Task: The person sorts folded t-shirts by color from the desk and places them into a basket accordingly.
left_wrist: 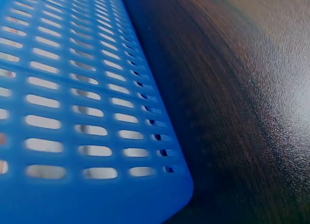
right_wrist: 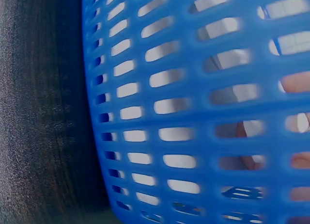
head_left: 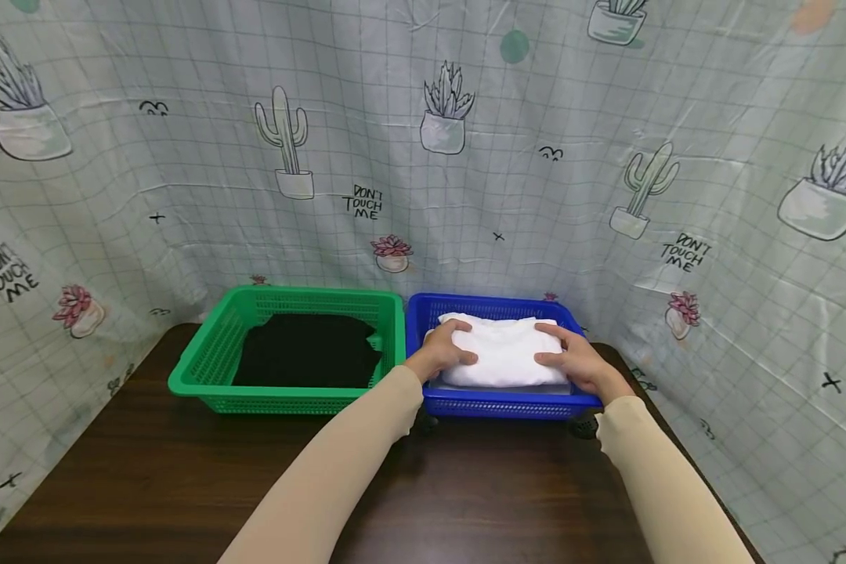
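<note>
A folded white cloth (head_left: 504, 352) lies in the blue basket (head_left: 511, 408), on top of more white fabric that shows at its front edge. My left hand (head_left: 446, 348) grips its left side, fingers at the back and thumb further forward. On the opposite side my right hand (head_left: 576, 359) grips the cloth in the same way. The left wrist view is filled by the slotted blue basket wall (left_wrist: 68, 107), which hides the left hand. Through the slots in the right wrist view, parts of the right hand's fingers (right_wrist: 299, 82) show behind the basket wall (right_wrist: 193, 132).
A green basket (head_left: 275, 403) stands directly left of the blue one, with folded black cloth (head_left: 306, 350) inside. Both baskets sit at the back of a dark wooden table (head_left: 183, 478). A printed curtain (head_left: 395, 157) hangs behind and along both sides.
</note>
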{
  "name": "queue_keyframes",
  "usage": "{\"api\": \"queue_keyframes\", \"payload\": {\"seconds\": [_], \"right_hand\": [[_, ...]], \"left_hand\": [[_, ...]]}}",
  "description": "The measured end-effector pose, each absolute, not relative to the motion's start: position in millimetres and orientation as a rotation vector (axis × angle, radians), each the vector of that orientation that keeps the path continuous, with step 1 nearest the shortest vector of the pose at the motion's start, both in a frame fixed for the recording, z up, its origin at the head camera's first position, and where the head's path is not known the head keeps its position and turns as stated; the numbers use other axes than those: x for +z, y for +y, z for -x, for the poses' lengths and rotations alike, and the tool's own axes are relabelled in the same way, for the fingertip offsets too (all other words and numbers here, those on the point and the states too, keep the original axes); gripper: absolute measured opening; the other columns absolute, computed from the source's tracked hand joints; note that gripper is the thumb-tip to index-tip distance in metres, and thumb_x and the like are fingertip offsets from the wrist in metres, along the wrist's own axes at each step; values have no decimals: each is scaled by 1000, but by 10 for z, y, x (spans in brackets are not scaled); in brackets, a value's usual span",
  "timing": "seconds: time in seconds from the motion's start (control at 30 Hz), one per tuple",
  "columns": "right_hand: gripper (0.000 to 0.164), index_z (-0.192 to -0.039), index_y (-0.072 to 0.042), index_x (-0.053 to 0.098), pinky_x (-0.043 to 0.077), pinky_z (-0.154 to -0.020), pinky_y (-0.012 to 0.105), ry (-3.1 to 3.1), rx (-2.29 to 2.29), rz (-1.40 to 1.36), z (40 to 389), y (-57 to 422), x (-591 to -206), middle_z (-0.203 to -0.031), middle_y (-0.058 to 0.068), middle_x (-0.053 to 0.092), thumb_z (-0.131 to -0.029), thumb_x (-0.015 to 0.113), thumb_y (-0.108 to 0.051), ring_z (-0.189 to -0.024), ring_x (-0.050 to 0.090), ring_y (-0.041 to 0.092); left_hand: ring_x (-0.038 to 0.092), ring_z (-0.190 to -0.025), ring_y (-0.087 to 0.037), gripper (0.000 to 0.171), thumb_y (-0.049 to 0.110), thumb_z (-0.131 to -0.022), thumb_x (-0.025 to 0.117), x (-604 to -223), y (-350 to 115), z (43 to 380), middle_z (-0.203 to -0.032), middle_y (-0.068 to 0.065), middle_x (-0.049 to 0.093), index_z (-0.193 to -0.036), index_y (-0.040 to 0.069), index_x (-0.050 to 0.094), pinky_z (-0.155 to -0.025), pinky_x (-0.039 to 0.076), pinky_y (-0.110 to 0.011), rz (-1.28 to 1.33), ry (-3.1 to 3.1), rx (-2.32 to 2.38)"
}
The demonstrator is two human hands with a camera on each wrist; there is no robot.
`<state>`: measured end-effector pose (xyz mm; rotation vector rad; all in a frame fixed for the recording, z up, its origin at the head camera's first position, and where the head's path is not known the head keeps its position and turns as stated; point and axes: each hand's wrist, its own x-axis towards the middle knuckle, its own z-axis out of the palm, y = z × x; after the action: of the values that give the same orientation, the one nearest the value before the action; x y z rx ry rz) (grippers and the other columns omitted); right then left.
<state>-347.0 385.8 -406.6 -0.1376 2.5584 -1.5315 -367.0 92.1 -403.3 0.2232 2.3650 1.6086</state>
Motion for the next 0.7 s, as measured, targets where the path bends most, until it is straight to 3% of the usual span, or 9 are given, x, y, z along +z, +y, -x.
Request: {"api": "queue_keyframes", "payload": {"seconds": [0.13,0.3,0.7], "right_hand": [[76,-167,-6,32,28,-124,59,2582,-1512,106,3468,3829,-4100,-174,30,9,-101,71,-7,-156,20,44],[75,-167,-7,32,25,-126,62,2593,-1464,98,3491,3806,-4127,-174,29,10,-102,70,-7,-159,15,47],[73,-164,-3,37,19,-125,67,2626,-1274,71,3479,3822,-4145,-171,34,12,-100,73,-6,-154,18,48]], "left_hand": [[50,-141,-34,62,2,-89,85,-4086,948,3690,-157,-16,52,-145,14,61,-118,41,-51,-224,2364,1608],[51,-138,-33,62,1,-90,84,-4113,943,3732,-158,-15,51,-146,14,60,-116,44,-49,-214,2412,1533],[53,-136,-34,62,4,-90,85,-4137,974,3712,-155,-18,53,-146,11,60,-114,48,-47,-198,2475,1419]]}}
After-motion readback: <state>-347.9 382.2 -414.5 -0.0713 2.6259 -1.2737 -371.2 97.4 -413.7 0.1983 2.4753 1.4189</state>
